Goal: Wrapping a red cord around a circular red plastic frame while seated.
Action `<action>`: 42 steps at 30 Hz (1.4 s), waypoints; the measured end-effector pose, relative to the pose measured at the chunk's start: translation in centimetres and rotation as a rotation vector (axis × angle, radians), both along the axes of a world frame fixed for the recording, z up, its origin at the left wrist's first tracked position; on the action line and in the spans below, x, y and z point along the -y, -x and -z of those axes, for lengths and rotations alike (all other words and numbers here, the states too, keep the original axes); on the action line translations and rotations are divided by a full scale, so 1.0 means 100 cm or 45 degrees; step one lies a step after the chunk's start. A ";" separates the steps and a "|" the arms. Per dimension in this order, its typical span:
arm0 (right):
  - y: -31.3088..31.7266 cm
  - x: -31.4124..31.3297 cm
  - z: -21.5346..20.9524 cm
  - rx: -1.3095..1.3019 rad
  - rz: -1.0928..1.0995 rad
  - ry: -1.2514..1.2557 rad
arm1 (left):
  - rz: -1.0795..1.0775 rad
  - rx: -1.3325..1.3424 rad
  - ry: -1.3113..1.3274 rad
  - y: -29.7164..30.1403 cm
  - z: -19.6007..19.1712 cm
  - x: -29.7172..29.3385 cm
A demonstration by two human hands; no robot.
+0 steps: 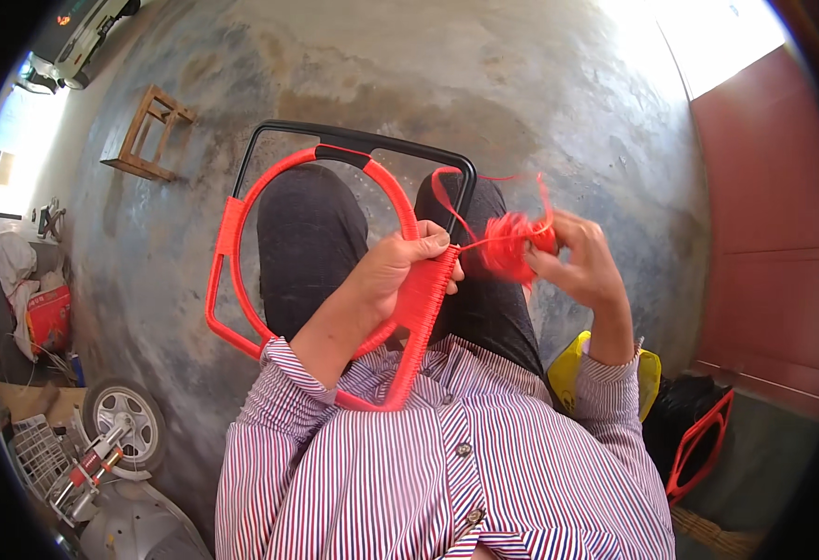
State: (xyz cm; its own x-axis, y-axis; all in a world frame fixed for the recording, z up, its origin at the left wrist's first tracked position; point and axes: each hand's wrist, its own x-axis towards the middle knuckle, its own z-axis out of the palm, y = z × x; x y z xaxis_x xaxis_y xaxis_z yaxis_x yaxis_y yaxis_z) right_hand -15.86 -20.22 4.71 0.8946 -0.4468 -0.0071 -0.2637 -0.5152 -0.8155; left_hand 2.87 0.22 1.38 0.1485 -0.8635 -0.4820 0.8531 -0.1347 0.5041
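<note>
Across my lap rests a black metal frame, squarish with a ring inside it. Red plastic strip is wound tightly over the ring and much of the outer frame; the top bar and a short piece of ring stay bare black. My left hand is closed on the frame's right side, thumb at the upper end of the wrapped stretch. Bunched in my right hand, off to the right of the frame, is a red strip bundle, slightly blurred. A length of strip runs from it to the frame beside my left thumb, and another loops above.
A small wooden stool lies on the concrete floor at the far left. A scooter stands at the lower left. Near my right elbow are a yellow bag and another red-edged frame. A red door is on the right.
</note>
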 end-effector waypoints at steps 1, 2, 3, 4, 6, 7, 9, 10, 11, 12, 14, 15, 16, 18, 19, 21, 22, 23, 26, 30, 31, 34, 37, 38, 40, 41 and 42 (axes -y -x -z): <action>0.014 0.007 0.004 -0.148 -0.117 -0.005 | -0.017 -0.013 -0.009 0.000 -0.001 0.000; 0.028 0.010 0.007 0.016 -0.028 -0.297 | -0.020 -0.011 -0.002 -0.001 -0.001 -0.001; 0.043 0.011 0.009 0.174 0.068 -0.586 | -0.021 -0.018 0.006 -0.001 -0.001 0.000; 0.057 0.013 0.014 0.337 0.158 -0.879 | -0.030 -0.018 0.011 -0.001 -0.001 -0.001; 0.088 0.022 0.032 0.641 0.454 -1.132 | -0.045 -0.005 0.014 -0.002 -0.002 -0.001; 0.106 0.032 0.041 0.794 0.543 -1.257 | -0.049 0.001 0.018 -0.002 -0.002 -0.002; 0.141 0.058 0.064 1.112 0.727 -1.496 | -0.039 0.013 -0.005 -0.002 -0.004 -0.002; 0.157 0.075 0.081 1.181 0.676 -1.597 | -0.036 0.020 -0.015 -0.002 -0.006 -0.002; 0.176 0.091 0.100 1.251 0.633 -1.686 | -0.025 0.008 0.001 -0.001 -0.004 0.001; 0.183 0.099 0.110 1.319 0.578 -1.792 | -0.026 0.004 0.007 0.000 -0.003 0.001; 0.153 0.084 0.111 1.174 0.722 -1.723 | -0.030 0.004 0.011 0.000 -0.003 0.001; 0.133 0.071 0.109 1.048 0.673 -1.650 | -0.030 0.005 0.014 0.000 -0.003 0.001; 0.111 0.055 0.105 0.927 0.627 -1.573 | -0.024 0.006 0.018 0.000 -0.003 0.001; 0.046 0.001 0.066 0.499 0.739 -1.363 | -0.025 0.007 0.003 -0.001 -0.004 -0.001; 0.025 -0.020 0.051 0.406 0.580 -1.250 | -0.008 0.001 0.003 0.000 -0.004 0.000; -0.003 -0.053 0.047 0.195 0.315 -1.009 | -0.011 0.002 -0.005 0.001 -0.005 0.001; -0.010 -0.063 0.048 0.069 0.219 -0.868 | -0.013 -0.004 -0.002 0.001 -0.005 0.001; -0.014 -0.065 0.043 0.110 0.066 -0.717 | -0.017 -0.006 -0.014 0.002 -0.005 0.002; 0.003 -0.058 0.038 0.223 0.190 -0.979 | -0.067 -0.021 -0.044 0.002 -0.008 0.000; 0.047 -0.050 0.041 0.160 0.160 -0.901 | -0.065 -0.149 -0.029 -0.007 -0.004 0.001; 0.057 -0.052 0.044 0.173 0.168 -0.938 | -0.054 -0.199 -0.011 -0.010 -0.003 0.000; 0.075 -0.057 0.059 0.216 0.214 -1.022 | -0.059 -0.152 0.005 -0.012 -0.005 0.000; 0.080 -0.052 0.073 0.246 0.317 -1.027 | -0.174 -0.027 -0.075 -0.007 -0.005 0.001; 0.080 -0.041 0.083 0.263 0.376 -1.018 | -0.148 -0.036 -0.073 -0.006 -0.004 0.000; 0.067 -0.024 0.089 0.154 0.489 -0.848 | -0.084 -0.053 -0.060 -0.005 -0.001 0.001; 0.054 -0.015 0.088 0.028 0.536 -0.692 | -0.076 -0.035 -0.086 -0.005 -0.002 0.001; 0.043 -0.005 0.089 -0.098 0.578 -0.534 | -0.071 -0.018 -0.112 -0.005 -0.002 0.002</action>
